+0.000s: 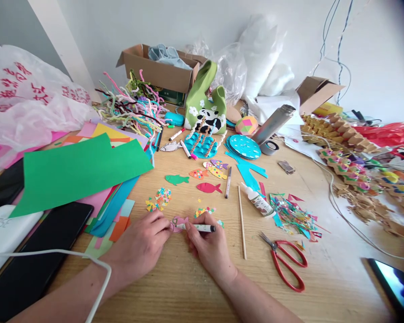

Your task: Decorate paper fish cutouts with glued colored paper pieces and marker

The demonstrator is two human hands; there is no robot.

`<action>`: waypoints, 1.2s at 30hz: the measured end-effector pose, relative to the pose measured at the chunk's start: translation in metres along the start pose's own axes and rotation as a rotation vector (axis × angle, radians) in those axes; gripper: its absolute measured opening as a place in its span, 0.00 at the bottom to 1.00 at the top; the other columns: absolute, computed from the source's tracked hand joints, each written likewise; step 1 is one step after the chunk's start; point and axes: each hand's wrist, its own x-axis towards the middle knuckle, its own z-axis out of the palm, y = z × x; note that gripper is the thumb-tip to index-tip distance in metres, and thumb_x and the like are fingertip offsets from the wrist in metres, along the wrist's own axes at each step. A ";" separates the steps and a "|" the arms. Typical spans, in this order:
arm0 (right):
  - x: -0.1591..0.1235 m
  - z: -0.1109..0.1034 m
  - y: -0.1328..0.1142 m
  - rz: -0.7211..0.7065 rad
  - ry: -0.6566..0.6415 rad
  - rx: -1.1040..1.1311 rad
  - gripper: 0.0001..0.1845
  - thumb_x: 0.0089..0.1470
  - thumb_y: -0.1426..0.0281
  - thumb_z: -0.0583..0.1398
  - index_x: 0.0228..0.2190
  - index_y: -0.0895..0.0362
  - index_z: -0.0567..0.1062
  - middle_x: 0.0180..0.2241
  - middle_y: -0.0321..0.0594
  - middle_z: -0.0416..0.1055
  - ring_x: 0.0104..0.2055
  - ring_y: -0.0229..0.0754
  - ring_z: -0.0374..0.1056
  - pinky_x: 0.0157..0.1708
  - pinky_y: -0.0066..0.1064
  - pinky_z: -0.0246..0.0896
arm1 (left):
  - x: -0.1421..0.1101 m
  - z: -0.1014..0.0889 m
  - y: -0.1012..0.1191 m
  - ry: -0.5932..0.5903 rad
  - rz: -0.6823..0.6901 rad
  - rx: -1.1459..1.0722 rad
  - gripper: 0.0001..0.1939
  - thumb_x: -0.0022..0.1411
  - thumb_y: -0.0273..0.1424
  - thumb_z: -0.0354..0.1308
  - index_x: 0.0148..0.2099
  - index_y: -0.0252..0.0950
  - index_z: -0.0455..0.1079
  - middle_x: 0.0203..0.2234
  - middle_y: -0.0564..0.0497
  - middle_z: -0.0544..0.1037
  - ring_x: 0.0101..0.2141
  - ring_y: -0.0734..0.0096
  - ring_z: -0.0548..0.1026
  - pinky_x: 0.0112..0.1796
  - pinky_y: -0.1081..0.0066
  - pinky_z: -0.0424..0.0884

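Note:
A small pink paper fish [184, 220] with dark marker lines lies flat on the wooden table. My left hand [144, 240] has its fingers bent together, with the tips on the fish's left end. Between the fingers of my right hand [208, 244] is a white marker pen [201, 228], its tip over the fish and its black end pointing right. Little piles of coloured paper bits [164, 196] lie just beyond my hands. Farther off are a green paper fish [177, 179], a red paper fish [209, 187] and several decorated ones.
To the right are red-handled scissors [287, 264], a wooden stick [242, 222], a glue bottle [258, 202] and paper scraps [294, 216]. Green paper [84, 170] and a black phone [50, 255] lie left. A white cable [104, 273] crosses near my left forearm. A metal flask [274, 123] stands behind.

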 end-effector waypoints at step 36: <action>0.002 -0.005 0.005 -0.089 0.023 -0.029 0.19 0.52 0.54 0.63 0.24 0.54 0.65 0.16 0.27 0.58 0.14 0.32 0.51 0.13 0.24 0.47 | -0.005 0.006 0.001 -0.136 -0.058 0.059 0.17 0.62 0.15 0.49 0.44 0.37 0.74 0.36 0.51 0.76 0.41 0.66 0.70 0.45 0.67 0.73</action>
